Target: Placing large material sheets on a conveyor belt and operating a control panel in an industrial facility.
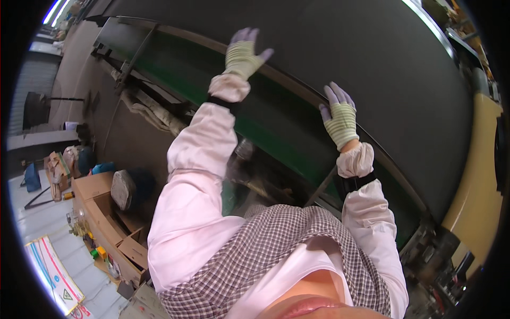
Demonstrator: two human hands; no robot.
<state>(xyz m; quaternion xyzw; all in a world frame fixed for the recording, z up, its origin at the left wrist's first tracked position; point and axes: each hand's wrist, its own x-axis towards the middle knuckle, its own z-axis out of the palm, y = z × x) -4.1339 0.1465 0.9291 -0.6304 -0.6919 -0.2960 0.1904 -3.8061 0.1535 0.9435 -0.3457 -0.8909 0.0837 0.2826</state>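
Note:
Both my hands wear striped pale-green gloves with lavender fingers. My left hand (244,56) reaches up over the near edge of a broad dark belt-like surface (366,58), thumb stretched out to the side and fingers extended. Lower and to the right, my right hand (340,114) is at the same edge, its fingers straight and nothing visible in them. Whether either palm touches the surface I cannot tell. A metal rail (289,82) runs slantwise along that edge past both hands. Beneath it lies a green strip (186,69), partly hidden by my left arm.
A yellow curved panel (470,175) stands at the right, above dark machine parts (430,260). Cloth-wrapped piping (154,114) runs below the green strip. At the lower left are an opened cardboard box (98,194), a blue container (141,189) and a printed sign (53,274).

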